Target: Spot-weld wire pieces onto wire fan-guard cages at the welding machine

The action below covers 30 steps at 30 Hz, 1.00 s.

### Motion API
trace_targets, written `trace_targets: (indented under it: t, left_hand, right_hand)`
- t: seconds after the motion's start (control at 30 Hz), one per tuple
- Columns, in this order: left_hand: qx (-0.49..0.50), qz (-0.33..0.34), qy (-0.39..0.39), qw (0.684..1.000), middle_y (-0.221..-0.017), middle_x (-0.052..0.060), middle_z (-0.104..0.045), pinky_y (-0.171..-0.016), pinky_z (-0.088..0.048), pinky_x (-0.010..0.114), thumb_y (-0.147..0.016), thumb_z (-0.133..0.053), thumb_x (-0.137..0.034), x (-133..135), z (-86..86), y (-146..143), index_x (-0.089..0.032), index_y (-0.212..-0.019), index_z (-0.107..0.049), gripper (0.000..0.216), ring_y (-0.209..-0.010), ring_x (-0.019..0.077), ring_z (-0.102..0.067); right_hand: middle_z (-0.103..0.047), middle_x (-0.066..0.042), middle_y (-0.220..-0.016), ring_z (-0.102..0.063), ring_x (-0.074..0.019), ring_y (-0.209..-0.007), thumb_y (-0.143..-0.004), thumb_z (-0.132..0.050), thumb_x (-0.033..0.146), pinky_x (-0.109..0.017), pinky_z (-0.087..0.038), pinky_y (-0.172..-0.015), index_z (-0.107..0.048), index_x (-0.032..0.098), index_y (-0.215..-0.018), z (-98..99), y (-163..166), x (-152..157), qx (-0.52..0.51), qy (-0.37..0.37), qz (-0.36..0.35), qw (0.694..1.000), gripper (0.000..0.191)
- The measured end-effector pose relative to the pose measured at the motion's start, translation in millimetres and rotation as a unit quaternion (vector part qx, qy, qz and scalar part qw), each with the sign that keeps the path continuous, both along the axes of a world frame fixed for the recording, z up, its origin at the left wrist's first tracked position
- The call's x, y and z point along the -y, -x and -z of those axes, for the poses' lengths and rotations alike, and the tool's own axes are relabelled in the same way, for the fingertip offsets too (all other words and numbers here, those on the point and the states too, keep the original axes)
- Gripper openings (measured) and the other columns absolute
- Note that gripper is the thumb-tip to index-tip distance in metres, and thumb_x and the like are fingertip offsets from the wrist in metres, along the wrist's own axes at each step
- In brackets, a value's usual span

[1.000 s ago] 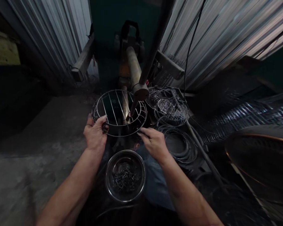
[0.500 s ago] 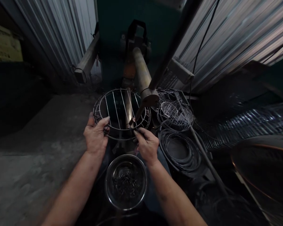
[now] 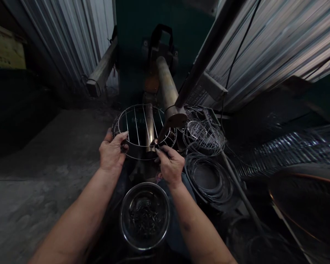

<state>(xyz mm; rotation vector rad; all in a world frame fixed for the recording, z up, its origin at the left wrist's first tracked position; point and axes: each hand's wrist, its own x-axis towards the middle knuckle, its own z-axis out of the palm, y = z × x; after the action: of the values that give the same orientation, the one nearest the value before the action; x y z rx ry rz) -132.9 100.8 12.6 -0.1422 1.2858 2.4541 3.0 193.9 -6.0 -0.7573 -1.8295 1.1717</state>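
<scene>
A round wire rack [image 3: 138,126] with parallel bars and a double rim hangs tilted in front of me. My left hand [image 3: 112,150] is closed round its left rim, thumb on top. My right hand [image 3: 170,163] pinches at the front right of the rim; what lies between thumb and forefinger is too small and dark to name. Just beyond those fingertips, a copper electrode tip [image 3: 154,142] meets the rim above a brass-coloured lower arm [image 3: 149,128]. Below my hands stands a round metal bowl [image 3: 123,223] with many small dark metal pieces [image 3: 145,218].
A thick machine arm [image 3: 166,79] and a slanting dark bar [image 3: 206,47] reach in above the rack. On the right lie stacked wire racks [image 3: 203,135] and a coil of wire [image 3: 191,176]. A beam [image 3: 103,69] juts out at the left, above concrete floor [image 3: 57,146].
The rack's front rim has moved slightly up and away from me, to the electrode tip. My right fingertips have gone with it, and the left hand has shifted slightly right and up.
</scene>
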Motion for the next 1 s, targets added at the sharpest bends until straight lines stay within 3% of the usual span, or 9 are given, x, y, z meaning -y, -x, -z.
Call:
trace_targets:
  t: [0.27,0.5,0.73,1.0]
  left_hand:
    - [-0.012,0.003,0.016,1.0,-0.067,-0.004,-0.058,-0.039,-0.033,0.017,-0.048,-0.08,-0.02,-5,3.1,7,-0.02,-0.09,-0.061,0.046,-0.049,0.0071,-0.049]
    - [0.035,-0.016,0.017,0.999,-0.063,-0.005,-0.057,-0.037,-0.03,0.017,-0.042,-0.082,-0.016,-10,10.9,13,-0.02,-0.093,-0.06,0.056,-0.042,0.0056,-0.046]
    - [0.049,-0.007,0.005,0.999,-0.064,-0.005,-0.057,-0.039,-0.029,0.017,-0.045,-0.079,-0.012,-11,4.8,12,-0.019,-0.116,-0.055,0.075,-0.048,0.0071,-0.05]
    - [0.065,0.011,0.007,0.998,-0.063,-0.005,-0.057,-0.04,-0.033,0.019,-0.047,-0.082,-0.011,-7,6.1,17,-0.021,-0.12,-0.052,0.079,-0.048,0.009,-0.052]
  right_hand:
    - [-0.058,0.003,-0.052,-0.054,-0.0119,-0.048,-0.077,-0.062,0.036,-0.022,-0.044,-0.049,-0.068,0.016,-0.077,-12.6,-4,-1,0.035,0.077,-0.044,0.995,0.02]
    - [-0.06,0.001,-0.064,-0.052,-0.0117,-0.058,-0.074,-0.063,0.035,-0.023,-0.045,-0.057,-0.07,0.015,-0.08,-4.6,-12,-2,0.029,0.062,-0.034,0.997,0.022]
    - [-0.062,0.001,-0.062,-0.053,-0.0121,-0.059,-0.066,-0.066,0.034,-0.024,-0.045,-0.059,-0.071,0.015,-0.07,-2.3,-7,-4,-0.003,0.069,-0.027,0.997,0.02]
    - [-0.065,0.001,-0.065,-0.056,-0.0129,-0.062,-0.066,-0.068,0.032,-0.025,-0.047,-0.062,-0.071,0.016,-0.072,-0.5,-8,-4,-0.029,0.082,-0.034,0.996,0.018]
